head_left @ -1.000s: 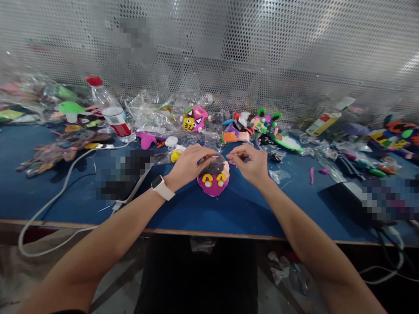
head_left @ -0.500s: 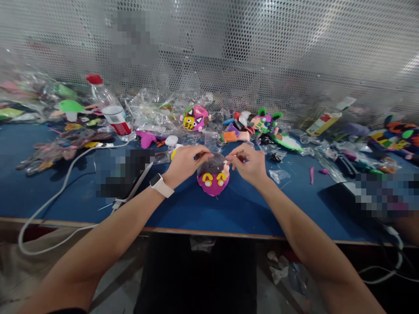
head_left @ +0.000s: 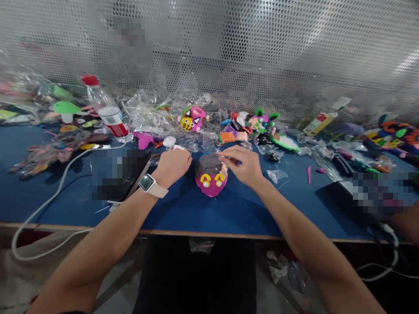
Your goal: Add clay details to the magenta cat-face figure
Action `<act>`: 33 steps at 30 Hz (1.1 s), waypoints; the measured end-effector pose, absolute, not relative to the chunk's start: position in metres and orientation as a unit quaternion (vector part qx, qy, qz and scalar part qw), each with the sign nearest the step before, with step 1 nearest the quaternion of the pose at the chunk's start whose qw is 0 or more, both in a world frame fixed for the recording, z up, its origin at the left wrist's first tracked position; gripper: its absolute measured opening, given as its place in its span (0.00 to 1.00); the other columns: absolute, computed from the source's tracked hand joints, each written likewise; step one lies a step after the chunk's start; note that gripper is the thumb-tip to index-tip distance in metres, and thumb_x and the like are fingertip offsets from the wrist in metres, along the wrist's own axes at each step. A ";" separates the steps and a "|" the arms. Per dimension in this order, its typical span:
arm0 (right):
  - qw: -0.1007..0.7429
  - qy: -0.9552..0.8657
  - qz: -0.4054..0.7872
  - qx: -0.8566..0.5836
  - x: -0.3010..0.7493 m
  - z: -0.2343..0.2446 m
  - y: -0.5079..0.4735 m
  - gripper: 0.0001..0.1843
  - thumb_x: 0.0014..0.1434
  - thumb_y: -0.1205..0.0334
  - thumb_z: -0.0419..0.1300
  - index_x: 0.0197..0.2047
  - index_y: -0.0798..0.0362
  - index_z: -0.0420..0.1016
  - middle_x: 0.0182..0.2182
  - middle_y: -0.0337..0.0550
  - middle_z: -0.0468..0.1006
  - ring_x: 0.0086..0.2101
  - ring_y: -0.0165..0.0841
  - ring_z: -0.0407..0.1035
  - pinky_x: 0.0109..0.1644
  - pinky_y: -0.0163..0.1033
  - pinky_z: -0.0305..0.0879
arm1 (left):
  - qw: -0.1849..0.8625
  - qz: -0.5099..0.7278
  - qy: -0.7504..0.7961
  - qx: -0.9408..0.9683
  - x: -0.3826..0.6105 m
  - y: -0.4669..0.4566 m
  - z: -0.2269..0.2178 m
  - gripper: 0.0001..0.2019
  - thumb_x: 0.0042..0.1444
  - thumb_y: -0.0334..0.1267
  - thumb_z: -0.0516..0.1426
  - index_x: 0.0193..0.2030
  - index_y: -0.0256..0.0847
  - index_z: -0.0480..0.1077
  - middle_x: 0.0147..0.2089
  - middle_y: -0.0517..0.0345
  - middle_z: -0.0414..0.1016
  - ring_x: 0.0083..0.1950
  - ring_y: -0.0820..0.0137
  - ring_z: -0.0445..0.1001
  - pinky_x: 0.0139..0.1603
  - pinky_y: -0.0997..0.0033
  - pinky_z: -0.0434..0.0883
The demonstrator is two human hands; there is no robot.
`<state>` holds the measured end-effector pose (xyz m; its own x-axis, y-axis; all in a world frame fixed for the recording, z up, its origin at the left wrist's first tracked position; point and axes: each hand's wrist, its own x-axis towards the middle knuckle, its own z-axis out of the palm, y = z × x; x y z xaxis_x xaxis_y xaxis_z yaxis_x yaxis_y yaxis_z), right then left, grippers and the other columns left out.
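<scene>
A clay head (head_left: 212, 186) sits on the blue table in front of me, magenta below with a dark grey cap (head_left: 207, 163) on top. Yellow arched pieces and white dots form its eyes, and a pale pink piece (head_left: 224, 169) sticks to its right side. My right hand (head_left: 244, 165) has thumb and forefinger closed at the cap's upper right edge. Left of the head, my left hand (head_left: 173, 166) is closed, with its fingers curled down and mostly hidden. Just beyond its knuckles lies a white piece (head_left: 178, 148). A watch (head_left: 147, 182) is on my left wrist.
A phone (head_left: 126, 176) with a white cable lies left. Behind stand a red-capped bottle (head_left: 113, 120), a painted cat-face ball (head_left: 194, 119) and a green-eared clay figure (head_left: 262, 122), among plastic wrap. A black device (head_left: 340, 196) lies right, near another person's arm (head_left: 406, 222).
My left hand has drawn away from the clay head toward the left, its fingers curling under. My right hand has shifted slightly left and stays at the cap's edge.
</scene>
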<state>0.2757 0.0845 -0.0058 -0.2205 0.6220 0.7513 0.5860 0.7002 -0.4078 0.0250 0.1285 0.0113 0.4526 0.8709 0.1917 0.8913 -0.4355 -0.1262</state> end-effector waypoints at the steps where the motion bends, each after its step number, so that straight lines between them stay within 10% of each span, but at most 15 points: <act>1: 0.492 -0.779 0.022 -0.389 0.276 -0.006 0.084 0.06 0.69 0.60 0.66 0.45 0.43 0.86 0.41 0.40 0.87 0.35 0.32 0.80 0.39 0.40 0.77 | 0.099 -0.043 -0.521 -0.846 0.025 0.129 0.011 0.16 0.70 0.41 0.51 0.39 0.36 0.77 0.37 0.41 0.81 0.40 0.54 0.82 0.37 0.65 0.72; 13: 0.509 -0.761 0.030 -0.402 0.274 -0.005 0.084 0.15 0.66 0.48 0.69 0.33 0.48 0.81 0.28 0.37 0.83 0.23 0.28 0.71 0.29 0.37 0.68 | 0.030 -0.022 -0.502 -0.864 0.027 0.128 0.006 0.10 0.63 0.35 0.54 0.41 0.35 0.77 0.38 0.38 0.81 0.43 0.51 0.82 0.41 0.60 0.74; 21: 0.503 -0.788 0.021 -0.354 0.277 -0.006 0.088 0.06 0.69 0.54 0.67 0.43 0.44 0.85 0.39 0.41 0.84 0.34 0.32 0.77 0.38 0.39 0.76 | 0.055 -0.013 -0.526 -0.849 0.027 0.124 0.011 0.10 0.63 0.40 0.56 0.39 0.37 0.76 0.42 0.37 0.81 0.43 0.48 0.82 0.38 0.60 0.73; 33: 0.578 -0.646 0.341 -0.364 0.255 -0.001 0.074 0.23 0.60 0.49 0.73 0.45 0.44 0.63 0.37 0.35 0.82 0.19 0.25 0.70 0.21 0.36 0.71 | 0.090 -0.381 -0.195 -0.899 0.045 0.113 0.014 0.04 0.70 0.34 0.56 0.48 0.42 0.71 0.48 0.49 0.79 0.50 0.63 0.78 0.52 0.61 0.76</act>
